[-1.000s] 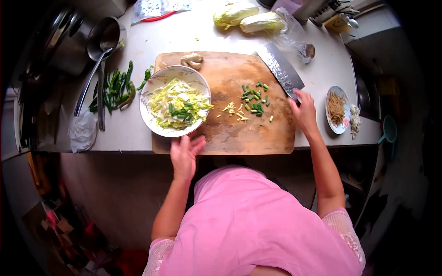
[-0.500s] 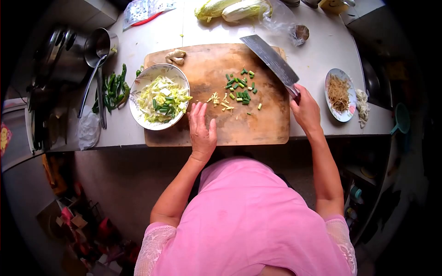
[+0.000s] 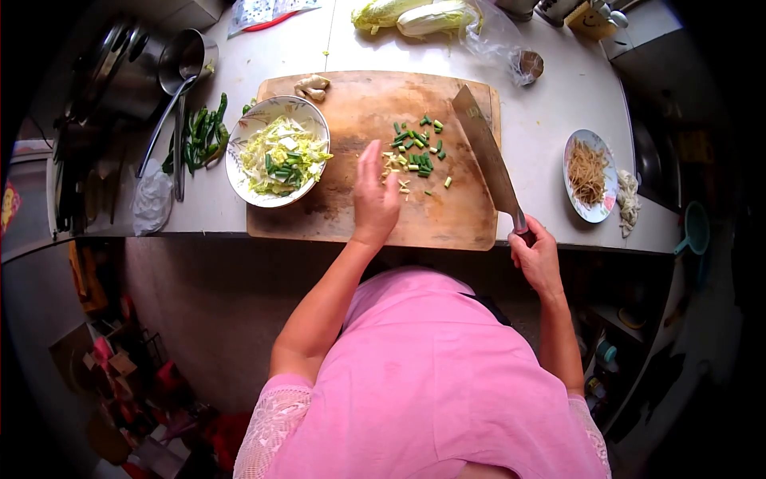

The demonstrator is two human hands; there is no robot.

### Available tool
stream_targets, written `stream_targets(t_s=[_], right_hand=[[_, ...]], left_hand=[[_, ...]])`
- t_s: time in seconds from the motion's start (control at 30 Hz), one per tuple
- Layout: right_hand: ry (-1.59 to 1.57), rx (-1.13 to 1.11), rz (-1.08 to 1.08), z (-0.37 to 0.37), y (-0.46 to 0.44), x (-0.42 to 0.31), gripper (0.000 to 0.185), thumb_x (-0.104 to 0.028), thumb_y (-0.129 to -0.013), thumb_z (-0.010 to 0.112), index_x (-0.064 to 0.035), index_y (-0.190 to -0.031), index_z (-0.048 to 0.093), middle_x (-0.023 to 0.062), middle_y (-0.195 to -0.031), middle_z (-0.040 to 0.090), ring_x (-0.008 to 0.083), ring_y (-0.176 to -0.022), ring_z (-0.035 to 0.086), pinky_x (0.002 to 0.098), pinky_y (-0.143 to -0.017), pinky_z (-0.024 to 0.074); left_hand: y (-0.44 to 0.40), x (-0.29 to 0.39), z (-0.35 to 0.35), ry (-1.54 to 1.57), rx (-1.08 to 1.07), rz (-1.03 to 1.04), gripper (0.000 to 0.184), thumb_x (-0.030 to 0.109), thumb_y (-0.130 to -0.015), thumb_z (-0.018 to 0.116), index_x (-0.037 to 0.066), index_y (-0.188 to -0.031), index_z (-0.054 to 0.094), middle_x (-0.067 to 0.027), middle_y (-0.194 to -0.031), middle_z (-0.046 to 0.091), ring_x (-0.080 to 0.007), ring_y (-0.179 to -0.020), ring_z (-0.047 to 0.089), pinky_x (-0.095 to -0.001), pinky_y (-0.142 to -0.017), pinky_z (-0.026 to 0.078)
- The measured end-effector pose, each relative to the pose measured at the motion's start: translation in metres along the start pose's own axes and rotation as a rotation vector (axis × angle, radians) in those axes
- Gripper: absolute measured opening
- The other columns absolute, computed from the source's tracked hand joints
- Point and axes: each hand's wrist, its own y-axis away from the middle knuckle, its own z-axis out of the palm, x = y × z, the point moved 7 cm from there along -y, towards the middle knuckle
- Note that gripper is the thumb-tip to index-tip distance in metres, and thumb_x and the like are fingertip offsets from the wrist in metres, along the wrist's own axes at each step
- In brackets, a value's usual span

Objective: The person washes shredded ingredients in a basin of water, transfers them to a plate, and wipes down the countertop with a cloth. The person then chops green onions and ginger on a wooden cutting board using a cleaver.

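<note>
My right hand (image 3: 536,257) is closed around the handle of a cleaver (image 3: 487,156), whose broad blade slants over the right side of the wooden cutting board (image 3: 335,209). Fingers stretched and holding nothing, my left hand (image 3: 376,199) hovers over the board's front part, beside small pale yellow chopped bits (image 3: 394,163) that it partly hides. Cut green scallion pieces (image 3: 419,164) lie scattered between that hand and the blade. At the board's left, a white bowl (image 3: 238,180) holds shredded cabbage (image 3: 275,152) with some scallion pieces on top. A ginger root (image 3: 312,85) rests at the board's back left.
Green chili peppers (image 3: 206,134), a ladle (image 3: 163,126) and a plastic bag (image 3: 152,201) are on the left. Napa cabbages (image 3: 435,17) lie at the back. An oval plate (image 3: 610,202) of tan shreds (image 3: 588,172) stands right, beside a white cloth (image 3: 629,203).
My left hand has moved right, away from the bowl, to the chopped bits. My right hand has drawn the cleaver back toward me, its blade now steeper along the board's right side.
</note>
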Motion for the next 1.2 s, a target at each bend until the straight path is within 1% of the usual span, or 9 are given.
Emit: stream_targets(t_s=[0.03, 0.07, 0.17, 0.23, 0.33, 0.5, 0.93, 1.03, 1.2], right_hand=[[-0.015, -0.013, 0.015, 0.000, 0.002, 0.001, 0.029, -0.004, -0.080, 0.054, -0.0027, -0.109, 0.053, -0.0039, -0.061, 0.047, 0.0040, -0.046, 0.043, 0.0179, -0.041, 0.0345], [-0.034, -0.024, 0.033, 0.000, 0.004, 0.005, 0.029, -0.004, -0.080, 0.054, -0.0028, -0.109, 0.054, -0.0043, -0.062, 0.047, 0.0035, -0.047, 0.043, 0.0177, -0.041, 0.0344], [-0.120, -0.078, 0.054, -0.002, 0.008, 0.015, 0.028, -0.004, -0.080, 0.054, -0.0009, -0.108, 0.054, -0.0025, -0.062, 0.048, 0.0047, -0.046, 0.044, 0.0186, -0.040, 0.0353], [-0.174, -0.064, 0.086, -0.001, 0.012, 0.016, 0.025, -0.003, -0.080, 0.053, -0.0005, -0.104, 0.054, -0.0017, -0.062, 0.048, 0.0052, -0.045, 0.044, 0.0189, -0.040, 0.0358], [-0.238, -0.043, 0.125, -0.003, 0.014, 0.023, 0.018, -0.003, -0.080, 0.053, -0.0004, -0.097, 0.054, -0.0004, -0.061, 0.049, 0.0059, -0.044, 0.045, 0.0195, -0.039, 0.0367], [-0.211, -0.057, 0.107, -0.003, 0.013, 0.025, 0.010, -0.003, -0.079, 0.053, -0.0015, -0.089, 0.053, 0.0001, -0.060, 0.049, 0.0066, -0.044, 0.045, 0.0199, -0.039, 0.0370], [-0.321, 0.001, 0.195, -0.004, 0.009, 0.028, 0.006, -0.007, -0.082, 0.054, -0.0031, -0.085, 0.051, 0.0006, -0.057, 0.049, 0.0075, -0.042, 0.044, 0.0202, -0.038, 0.0360], [0.005, -0.021, 0.065, -0.003, 0.000, 0.002, 0.014, -0.010, -0.082, 0.055, -0.0024, -0.094, 0.053, -0.0010, -0.057, 0.047, 0.0058, -0.043, 0.043, 0.0200, -0.037, 0.0340], [0.313, 0.050, -0.196, 0.012, -0.024, -0.030, 0.030, -0.006, -0.077, 0.057, -0.0006, -0.107, 0.055, 0.0028, -0.072, 0.055, 0.0085, -0.062, 0.050, 0.0215, -0.058, 0.0423]], left_hand=[[0.004, -0.002, -0.010, 0.039, 0.042, -0.044, 0.049, -0.004, -0.081, 0.048, 0.000, -0.128, 0.034, -0.0093, -0.119, 0.042, -0.0172, -0.114, 0.042, -0.0301, -0.096, 0.038], [0.009, -0.003, -0.021, -0.069, 0.038, -0.094, 0.053, -0.004, -0.078, 0.054, 0.000, -0.128, 0.035, -0.0093, -0.113, 0.044, -0.0165, -0.107, 0.047, -0.0277, -0.090, 0.042], [0.016, -0.001, -0.029, -0.316, -0.076, -0.139, 0.061, 0.002, -0.073, 0.063, -0.001, -0.127, 0.036, -0.0123, -0.107, 0.045, -0.0221, -0.099, 0.050, -0.0304, -0.083, 0.044], [0.020, 0.005, -0.016, -0.715, -0.149, 0.142, 0.069, 0.010, -0.067, 0.071, -0.001, -0.126, 0.037, -0.0161, -0.105, 0.045, -0.0301, -0.094, 0.050, -0.0348, -0.079, 0.044], [0.001, 0.003, -0.005, -0.644, -0.167, 0.122, 0.073, 0.015, -0.065, 0.073, -0.002, -0.125, 0.036, -0.0182, -0.105, 0.044, -0.0349, -0.094, 0.048, -0.0387, -0.080, 0.043], [-0.026, -0.010, 0.005, -0.527, -0.120, 0.084, 0.018, 0.002, -0.075, 0.058, 0.002, -0.093, 0.057, -0.0159, -0.085, 0.055, -0.0332, -0.076, 0.057, -0.0374, -0.067, 0.047], [0.001, 0.018, -0.006, -0.588, -0.037, 0.273, 0.006, 0.012, -0.073, 0.064, 0.008, -0.075, 0.061, -0.0056, -0.080, 0.056, -0.0233, -0.078, 0.052, -0.0348, -0.068, 0.039], [0.003, 0.008, -0.009, -0.554, 0.028, 0.315, 0.011, 0.016, -0.070, 0.067, 0.010, -0.070, 0.058, -0.0046, -0.081, 0.054, -0.0236, -0.080, 0.049, -0.0365, -0.070, 0.036], [0.003, 0.003, -0.014, -0.562, 0.021, 0.254, 0.016, 0.009, -0.070, 0.063, 0.011, -0.086, 0.059, -0.0050, -0.081, 0.053, -0.0245, -0.081, 0.048, -0.0358, -0.071, 0.037]])
